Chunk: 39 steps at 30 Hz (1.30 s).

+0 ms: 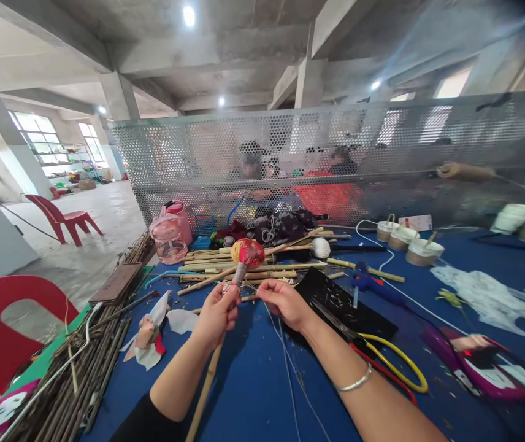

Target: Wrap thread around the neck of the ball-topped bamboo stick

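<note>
Two bare hands meet over the blue tabletop (253, 405), one gripping and one pinching. The left hand (220, 310) is wrapped around a slim wooden stick (207, 387) just below its padded red-and-yellow head (248, 253), with a grey binding on the neck between. The stick slants up and away from the wearer, its lower end running toward the near edge of the view; that hold probably steadies the neck and keeps the bound part exposed. The right hand (285, 304) is narrowed, thumb against forefinger, beside the neck. It seems to have hold of a thin grey cord (290, 374), whose strands trail down over the table, though they are too fine to follow all the way; the pinch would suit keeping the cord taut.

Long-bladed scissors (333, 319) with one yellow and one red handle loop lie partly on a black cloth (320, 288), handles toward the wearer, perhaps for easy reach. A blue glue gun (377, 287) rests beyond. Bamboo sticks (198, 268) are laid crosswise beyond the hands, a white ball (321, 247) among them.

A white card (416, 223) behind the paper cups (424, 252) bears a red mark, but no brand or wording is legible.
</note>
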### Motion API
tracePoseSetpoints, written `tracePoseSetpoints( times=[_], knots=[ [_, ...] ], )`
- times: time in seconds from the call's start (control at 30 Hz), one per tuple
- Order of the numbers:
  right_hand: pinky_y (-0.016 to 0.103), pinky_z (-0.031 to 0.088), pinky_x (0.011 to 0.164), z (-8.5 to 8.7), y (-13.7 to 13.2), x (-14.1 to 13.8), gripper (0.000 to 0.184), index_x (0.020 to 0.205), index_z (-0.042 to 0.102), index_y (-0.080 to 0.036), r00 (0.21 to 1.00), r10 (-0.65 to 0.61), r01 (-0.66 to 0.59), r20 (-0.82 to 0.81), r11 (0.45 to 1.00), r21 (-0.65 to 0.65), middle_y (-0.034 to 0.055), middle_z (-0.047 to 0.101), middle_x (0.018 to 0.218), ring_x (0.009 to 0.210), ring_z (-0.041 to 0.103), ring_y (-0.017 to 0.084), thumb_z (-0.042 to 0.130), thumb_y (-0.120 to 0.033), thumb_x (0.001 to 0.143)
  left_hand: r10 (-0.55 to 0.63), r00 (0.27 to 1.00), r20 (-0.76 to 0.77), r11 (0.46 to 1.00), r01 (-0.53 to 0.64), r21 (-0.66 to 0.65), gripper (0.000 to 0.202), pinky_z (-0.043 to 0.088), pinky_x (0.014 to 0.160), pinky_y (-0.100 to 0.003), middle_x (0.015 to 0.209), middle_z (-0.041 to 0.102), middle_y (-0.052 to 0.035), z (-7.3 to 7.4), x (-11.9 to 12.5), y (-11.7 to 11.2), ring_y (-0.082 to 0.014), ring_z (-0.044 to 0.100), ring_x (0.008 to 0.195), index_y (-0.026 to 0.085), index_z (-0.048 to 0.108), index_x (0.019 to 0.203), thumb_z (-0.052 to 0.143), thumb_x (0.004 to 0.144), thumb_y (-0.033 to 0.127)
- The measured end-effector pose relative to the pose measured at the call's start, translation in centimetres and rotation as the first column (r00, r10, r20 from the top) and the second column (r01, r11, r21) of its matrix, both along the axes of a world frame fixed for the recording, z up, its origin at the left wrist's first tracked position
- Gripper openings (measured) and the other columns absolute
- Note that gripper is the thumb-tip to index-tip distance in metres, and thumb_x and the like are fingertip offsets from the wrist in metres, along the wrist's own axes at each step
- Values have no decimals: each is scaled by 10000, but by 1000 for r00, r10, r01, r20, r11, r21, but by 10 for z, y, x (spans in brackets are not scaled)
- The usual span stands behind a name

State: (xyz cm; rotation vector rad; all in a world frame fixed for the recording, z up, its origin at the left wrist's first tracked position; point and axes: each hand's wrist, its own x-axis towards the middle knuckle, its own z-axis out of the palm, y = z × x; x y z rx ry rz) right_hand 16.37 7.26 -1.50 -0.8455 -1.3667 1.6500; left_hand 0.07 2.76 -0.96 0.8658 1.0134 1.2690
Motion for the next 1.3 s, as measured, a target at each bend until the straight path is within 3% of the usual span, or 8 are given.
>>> tracePoseSetpoints(
  times=[0.4,0.57,0.67,0.77,0.9,1.0,1.13,1.3],
  knots=[
    [231,88,377,-13,-7,-17,510,560,380,-205,997,81,-82,-4,993,-82,-92,267,441,388,158,48,682,-605,657,-151,904,401,945,251,-209,353,25,296,-116,514,322,107,13,-15,-4,14,113,320,179,482,867,619,774,491],
    [206,240,407,-23,-6,-13,391,634,513,-184,986,150,-145,78,987,-75,-59,445,499,413,339,64,738,-504,641,-101,990,94,965,121,-232,358,55,319,-122,488,325,109,11,-18,-6,-1,175,307,199,486,856,583,784,535],
    [278,441,701,-30,-4,-7,495,975,623,-204,998,54,-52,34,997,-50,65,656,947,826,598,171,836,-280,535,-76,991,-107,977,53,-204,389,79,330,-139,492,352,107,5,-11,-9,-13,212,304,210,474,828,576,756,578],
    [347,400,907,-32,-7,-8,571,1118,589,-253,997,-20,8,-72,986,-168,95,583,1215,1121,543,208,789,-227,584,-58,958,-281,989,16,-149,372,120,334,-172,486,366,100,-1,-1,-13,-35,233,306,216,487,825,547,767,578],
    [278,445,772,-26,-16,-22,434,979,615,-235,975,33,-69,-222,985,-159,7,667,897,828,614,145,657,-99,569,98,796,-597,992,-29,124,271,250,415,-211,485,443,53,-1,9,-15,-84,368,394,187,582,786,545,808,454],
    [208,395,531,-18,-21,-28,267,786,584,-191,974,-59,29,-220,990,-140,-37,600,636,499,461,73,563,-79,544,226,681,-697,958,-26,286,215,299,498,-221,532,525,14,2,12,-11,-118,454,506,178,628,760,557,811,374],
    [188,95,368,-6,-24,-22,68,693,555,-168,990,-106,84,-98,974,-210,-71,416,457,364,171,33,551,-220,650,188,794,-578,973,-73,217,224,254,444,-207,490,458,45,2,10,-3,-93,390,428,188,579,760,588,792,410],
    [220,77,374,-4,-25,-23,273,666,575,-165,986,-156,152,-57,986,-68,-98,282,412,364,163,37,676,-418,681,25,977,-211,999,-31,-24,290,138,342,-148,527,433,79,1,4,-2,-28,262,327,209,445,791,579,798,466]
  ],
)
